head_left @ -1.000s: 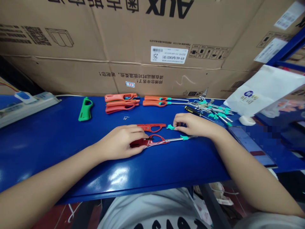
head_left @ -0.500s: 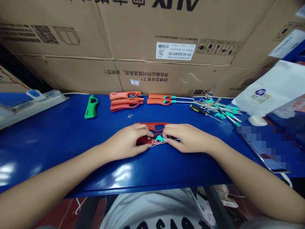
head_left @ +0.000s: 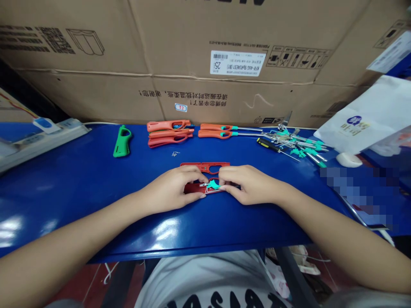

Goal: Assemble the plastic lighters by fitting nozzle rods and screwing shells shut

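Observation:
On the blue table [head_left: 77, 188] lies a dark red lighter half-shell [head_left: 194, 188] with a metal tube in it. My left hand [head_left: 175, 188] rests on the shell's left end, fingers curled over it. My right hand [head_left: 247, 184] pinches a small teal plastic piece [head_left: 213, 185] against the shell's middle. A second red half-shell [head_left: 208, 166] lies just behind both hands, untouched.
Behind are a green lighter shell [head_left: 122, 141], a stack of orange shells [head_left: 168, 133], two assembled orange lighters [head_left: 221, 131], a screwdriver [head_left: 271, 145] and a heap of metal tubes with teal parts [head_left: 298, 143]. Cardboard boxes [head_left: 192, 55] wall the back. A power strip [head_left: 38, 137] sits left, a white bag [head_left: 369, 115] right.
My right hand brought the teal piece from the right, beside the rear shell, down onto the middle of the dark red shell. My left hand stayed on the shell.

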A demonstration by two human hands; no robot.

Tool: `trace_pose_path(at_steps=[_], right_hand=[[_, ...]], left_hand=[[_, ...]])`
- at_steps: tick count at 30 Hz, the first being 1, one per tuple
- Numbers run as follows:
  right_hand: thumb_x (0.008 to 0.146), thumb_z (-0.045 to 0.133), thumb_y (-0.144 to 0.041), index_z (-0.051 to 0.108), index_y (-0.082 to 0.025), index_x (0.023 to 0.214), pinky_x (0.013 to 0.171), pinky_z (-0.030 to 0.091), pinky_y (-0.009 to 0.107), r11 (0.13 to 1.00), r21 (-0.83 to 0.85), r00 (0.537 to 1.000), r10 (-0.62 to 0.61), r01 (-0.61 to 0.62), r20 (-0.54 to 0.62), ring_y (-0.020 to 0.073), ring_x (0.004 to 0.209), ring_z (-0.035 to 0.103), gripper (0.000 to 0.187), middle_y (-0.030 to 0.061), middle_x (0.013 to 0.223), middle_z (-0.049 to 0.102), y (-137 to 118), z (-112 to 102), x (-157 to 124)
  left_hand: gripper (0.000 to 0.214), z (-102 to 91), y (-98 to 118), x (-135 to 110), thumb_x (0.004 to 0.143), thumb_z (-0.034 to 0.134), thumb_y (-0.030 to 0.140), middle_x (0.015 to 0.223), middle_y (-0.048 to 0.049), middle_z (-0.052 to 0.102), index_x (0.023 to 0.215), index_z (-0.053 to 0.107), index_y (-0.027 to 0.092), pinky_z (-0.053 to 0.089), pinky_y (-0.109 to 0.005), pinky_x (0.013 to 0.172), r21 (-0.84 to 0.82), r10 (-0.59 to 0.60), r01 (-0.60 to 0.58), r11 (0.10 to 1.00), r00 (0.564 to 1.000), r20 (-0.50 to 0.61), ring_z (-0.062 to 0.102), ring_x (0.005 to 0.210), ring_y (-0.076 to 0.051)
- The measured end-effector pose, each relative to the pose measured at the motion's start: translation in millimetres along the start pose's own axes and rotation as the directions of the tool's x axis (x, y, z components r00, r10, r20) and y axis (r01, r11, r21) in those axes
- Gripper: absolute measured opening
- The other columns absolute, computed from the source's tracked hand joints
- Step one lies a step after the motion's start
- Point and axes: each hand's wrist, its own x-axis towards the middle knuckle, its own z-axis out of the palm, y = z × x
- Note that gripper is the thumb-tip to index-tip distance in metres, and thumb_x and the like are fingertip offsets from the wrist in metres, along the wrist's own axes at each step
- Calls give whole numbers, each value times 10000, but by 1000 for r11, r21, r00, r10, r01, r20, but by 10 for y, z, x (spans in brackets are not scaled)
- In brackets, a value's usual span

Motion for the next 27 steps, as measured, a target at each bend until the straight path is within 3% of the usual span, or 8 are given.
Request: trace_pose_path(at_steps=[14,21,27], right_hand=[[992,522,-202,716,-187,907,646,358,270,983,-167,997,-79,77,-5,153,774,608,213,39,912,697,-12,-15,-22],[985,489,-158,695,-168,907,602,298,305,896,-417,988,-137,152,66,151,691,539,221,57,907,685,-54,5,-5],[988,461,-120,660,-162,936,602,293,312,847,-496,982,-156,189,109,163,715,552,210,59,886,680,-47,13,0]], left_hand=[[243,6,8,11,918,689,267,1123,-59,709,1151,707,198,533,-344,922,-3,-19,19,1000,1000,-3,677,1049,-225],[236,17,-11,15,935,672,291,1118,-64,709,1148,703,194,535,-355,932,-11,-8,7,1000,1000,-11,673,1048,-227],[225,13,6,10,939,671,286,1097,-66,709,1144,716,204,547,-353,911,0,-8,8,1000,1000,-11,676,1016,-225]])
